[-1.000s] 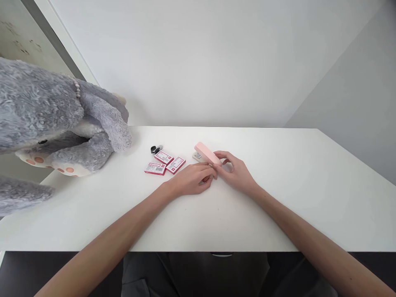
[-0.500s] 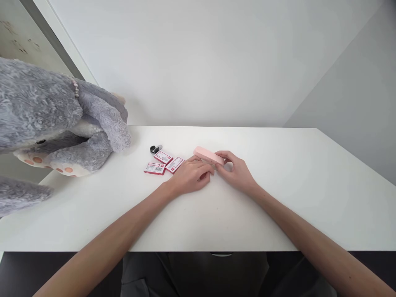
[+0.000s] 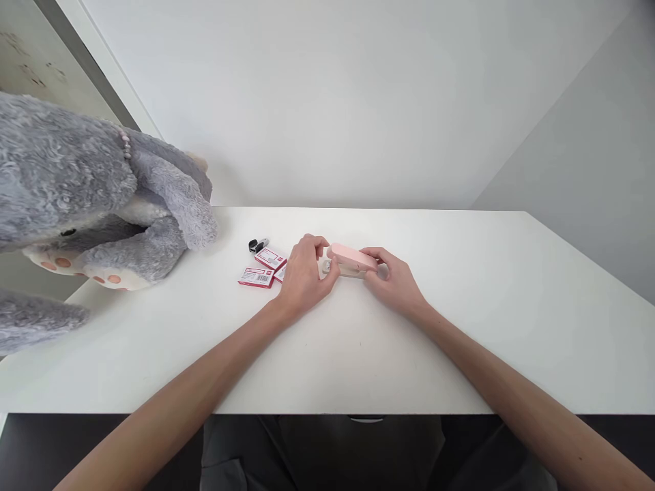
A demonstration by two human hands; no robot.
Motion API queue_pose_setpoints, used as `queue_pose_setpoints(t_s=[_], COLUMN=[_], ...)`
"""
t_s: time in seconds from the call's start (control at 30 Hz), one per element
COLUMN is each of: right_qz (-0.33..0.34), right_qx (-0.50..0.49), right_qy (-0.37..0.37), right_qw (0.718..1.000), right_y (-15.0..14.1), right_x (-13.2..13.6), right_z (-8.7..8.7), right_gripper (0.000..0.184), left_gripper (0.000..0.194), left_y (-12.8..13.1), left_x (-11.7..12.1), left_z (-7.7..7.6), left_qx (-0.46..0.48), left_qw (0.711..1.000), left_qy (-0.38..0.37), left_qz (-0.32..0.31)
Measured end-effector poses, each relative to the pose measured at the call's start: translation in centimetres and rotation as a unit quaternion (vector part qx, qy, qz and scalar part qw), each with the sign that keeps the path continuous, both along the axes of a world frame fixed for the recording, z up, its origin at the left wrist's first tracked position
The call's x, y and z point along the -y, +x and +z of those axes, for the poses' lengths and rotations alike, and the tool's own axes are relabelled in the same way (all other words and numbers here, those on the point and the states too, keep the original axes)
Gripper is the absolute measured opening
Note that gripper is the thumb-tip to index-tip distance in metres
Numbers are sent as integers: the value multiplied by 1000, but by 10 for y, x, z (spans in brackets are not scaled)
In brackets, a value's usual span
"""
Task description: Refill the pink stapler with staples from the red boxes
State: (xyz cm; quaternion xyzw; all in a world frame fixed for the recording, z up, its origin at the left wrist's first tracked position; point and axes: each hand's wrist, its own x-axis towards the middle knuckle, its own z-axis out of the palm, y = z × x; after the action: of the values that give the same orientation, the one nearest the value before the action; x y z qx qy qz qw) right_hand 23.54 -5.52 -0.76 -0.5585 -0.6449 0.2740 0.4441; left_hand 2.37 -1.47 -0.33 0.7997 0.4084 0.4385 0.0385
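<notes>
A pink stapler (image 3: 352, 257) lies slantwise on the white desk, its pale lower part showing beneath the pink top. My right hand (image 3: 391, 281) grips the stapler's right end between thumb and fingers. At the other end, my left hand (image 3: 306, 273) has its thumb against the near side and its fingertips at the far side, closed round that end. Just left of my left hand lie red and white staple boxes (image 3: 256, 277), one of them mostly covered by the hand. Behind them is a small black and silver staple remover (image 3: 258, 245).
A large grey plush toy (image 3: 148, 198) sits on the left of the white desk (image 3: 460, 307). A white wall (image 3: 332, 102) rises behind the desk's back edge. The desk's front edge runs under both forearms.
My left hand has turned and opened from its curled pose to take the stapler's left end. The stapler has shifted slightly right, with my right hand still on it.
</notes>
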Motion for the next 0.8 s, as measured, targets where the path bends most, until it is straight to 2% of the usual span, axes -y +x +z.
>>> queue_pose_setpoints(t_s=[0.1,0.23,0.6,0.8], right_qz=[-5,-7,-9,-10], right_qx=[-10,-21,-16,-3], right_qy=[-9,-18,-16,-8], right_qw=[1000,1000,1000,1000], right_y=[-1,-1,1,2], right_x=[1,1,1,1], right_z=[2,4,3,3], right_gripper=[32,29,30,33], left_gripper=[32,30,23,16], left_y=[1,1,-3,-4], left_x=[-1,-1,-6,-7], left_z=[-1,-3,-4,-5], left_qx=[-12,-52,-31,-36], left_qw=[1000,998,992,992], left_qy=[-5,-31,-112,-99], left_qz=[18,27,-44,-66])
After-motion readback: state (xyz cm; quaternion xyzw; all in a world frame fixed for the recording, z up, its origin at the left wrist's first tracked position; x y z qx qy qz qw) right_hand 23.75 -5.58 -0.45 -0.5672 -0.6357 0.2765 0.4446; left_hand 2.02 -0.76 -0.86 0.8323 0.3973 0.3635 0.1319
